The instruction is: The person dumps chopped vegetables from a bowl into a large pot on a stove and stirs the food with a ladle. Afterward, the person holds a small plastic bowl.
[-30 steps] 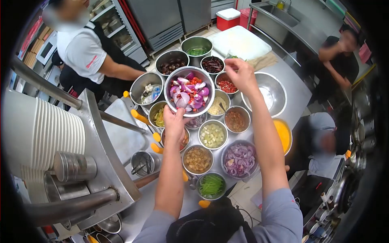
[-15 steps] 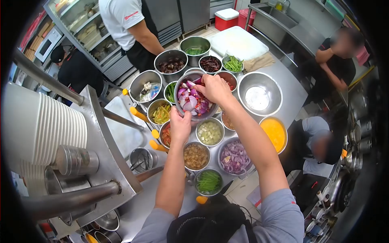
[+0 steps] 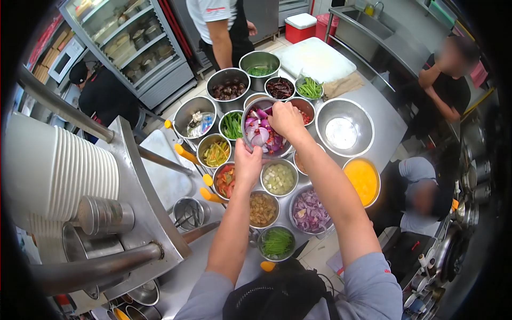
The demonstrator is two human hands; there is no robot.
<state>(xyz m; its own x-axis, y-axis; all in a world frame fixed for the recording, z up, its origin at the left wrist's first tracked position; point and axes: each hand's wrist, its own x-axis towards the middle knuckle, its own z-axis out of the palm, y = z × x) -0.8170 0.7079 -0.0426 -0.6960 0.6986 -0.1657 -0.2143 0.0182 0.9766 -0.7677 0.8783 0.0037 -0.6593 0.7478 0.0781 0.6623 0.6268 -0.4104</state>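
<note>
A metal bowl of cut red onion [image 3: 260, 133], with small red bits among the pieces, is held tilted above the other bowls. My left hand [image 3: 249, 160] grips its lower left side. At the upper right rim, my right hand [image 3: 288, 121] is closed with its fingertips over the edge; the onion partly hides them. Below the held bowl stand a bowl of pale green cubes [image 3: 279, 178] and a bowl of sliced purple onion [image 3: 310, 210]. To its left are cut green pods [image 3: 232, 125] and red tomato-like pieces [image 3: 226, 179].
Right of my hands are an empty metal bowl [image 3: 344, 128] and a bowl of yellow liquid [image 3: 361, 180]. A white cutting board [image 3: 314, 56] lies at the far end. Stacked white plates [image 3: 80, 160] and a metal shelf flank my left. Several people are around, one standing beyond the table [image 3: 226, 32].
The view has shifted slightly, and the held bowl now covers less of the green pods and tomato-like pieces. The person beyond the table has moved right. Both hands keep their hold.
</note>
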